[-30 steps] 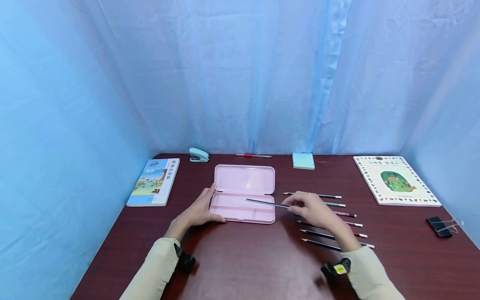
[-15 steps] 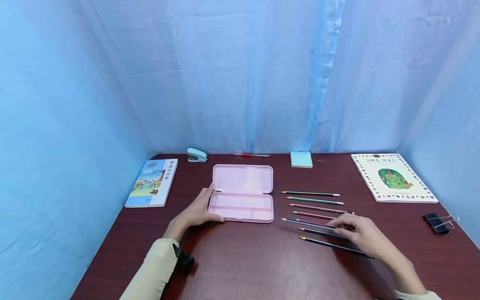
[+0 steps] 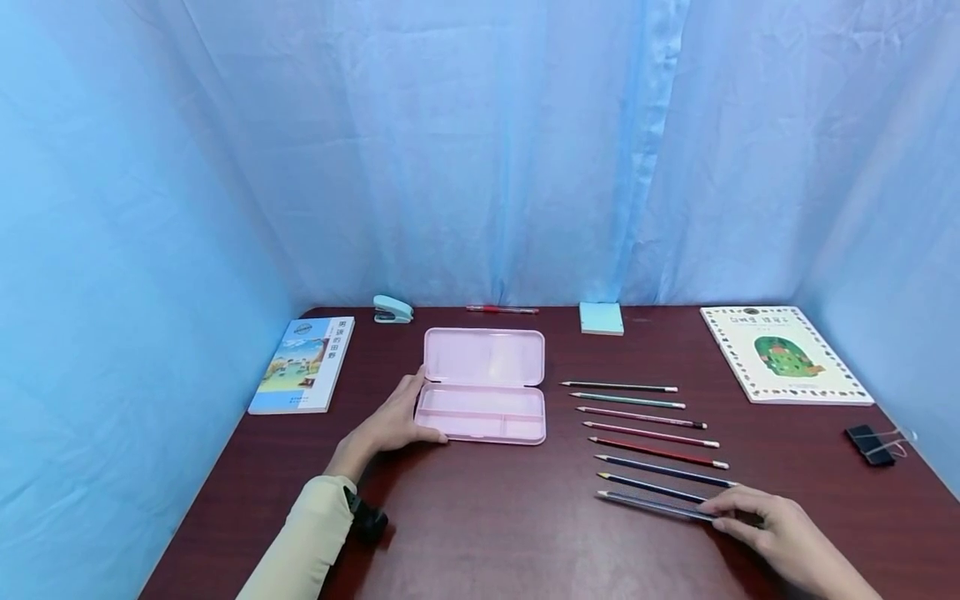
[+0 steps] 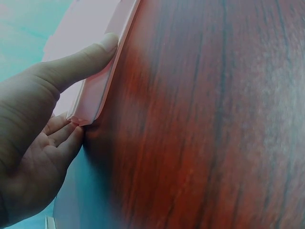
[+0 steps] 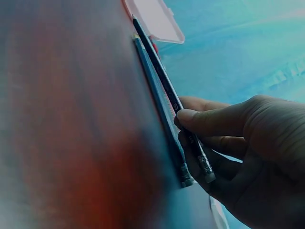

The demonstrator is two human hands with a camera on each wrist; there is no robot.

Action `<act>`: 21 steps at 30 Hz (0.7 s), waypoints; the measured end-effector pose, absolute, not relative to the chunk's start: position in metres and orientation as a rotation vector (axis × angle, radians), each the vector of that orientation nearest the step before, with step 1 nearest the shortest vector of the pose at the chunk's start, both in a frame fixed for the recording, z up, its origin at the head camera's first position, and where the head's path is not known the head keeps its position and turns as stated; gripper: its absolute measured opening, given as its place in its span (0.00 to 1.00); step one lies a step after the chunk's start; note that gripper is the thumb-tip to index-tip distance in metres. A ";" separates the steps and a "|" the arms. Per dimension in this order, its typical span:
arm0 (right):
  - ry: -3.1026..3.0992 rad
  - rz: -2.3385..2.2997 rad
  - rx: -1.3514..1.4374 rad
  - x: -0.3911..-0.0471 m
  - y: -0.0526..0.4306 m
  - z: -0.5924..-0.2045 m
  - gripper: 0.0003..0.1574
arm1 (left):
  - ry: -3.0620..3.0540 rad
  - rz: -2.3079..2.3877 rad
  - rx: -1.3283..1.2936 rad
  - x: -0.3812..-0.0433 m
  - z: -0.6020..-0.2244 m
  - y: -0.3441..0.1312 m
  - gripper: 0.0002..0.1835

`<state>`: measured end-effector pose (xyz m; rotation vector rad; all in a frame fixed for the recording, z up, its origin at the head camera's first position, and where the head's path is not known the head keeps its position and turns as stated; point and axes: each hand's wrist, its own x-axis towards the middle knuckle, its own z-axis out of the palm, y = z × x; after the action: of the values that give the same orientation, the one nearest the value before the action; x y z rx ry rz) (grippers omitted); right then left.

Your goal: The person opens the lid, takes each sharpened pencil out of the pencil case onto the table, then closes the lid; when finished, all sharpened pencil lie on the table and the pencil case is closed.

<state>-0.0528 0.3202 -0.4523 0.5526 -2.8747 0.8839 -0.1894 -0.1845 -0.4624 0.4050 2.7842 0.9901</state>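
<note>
My left hand (image 3: 390,421) holds the left end of an open pink pencil case (image 3: 480,439), with the thumb along its front wall and the fingers at its end. In the left wrist view, the thumb and fingers frame the corner of the pencil case (image 4: 97,95). At the near right, my right hand (image 3: 776,529) pinches a dark pencil (image 3: 652,505) near its eraser end. The right wrist view shows this pencil (image 5: 159,71) between thumb and fingers, tilted beside another dark pencil (image 5: 162,109). Several more pencils, including a red pencil (image 3: 656,452), lie in a row beyond it, tips leftward.
A blue-and-white book (image 3: 303,367) lies at the left and a cream book (image 3: 783,354) at the right. Along the back are a mint stapler (image 3: 393,309), a red pen (image 3: 501,310) and a notepad (image 3: 602,318). A black binder clip (image 3: 870,446) sits near the right edge.
My right hand has carried the dark pencil from over the pencil case rightward and toward me, to the near end of the row. My left hand has stayed at the case.
</note>
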 end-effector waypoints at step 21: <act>-2.738 0.851 0.556 -0.044 0.314 -0.472 0.24 | 2.778 0.973 0.373 -0.191 -0.464 -0.184 0.67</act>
<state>-0.0437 0.3142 -0.4722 0.5561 -2.7385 0.8509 -0.1905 -0.1836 -0.4639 0.3728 2.7781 0.9731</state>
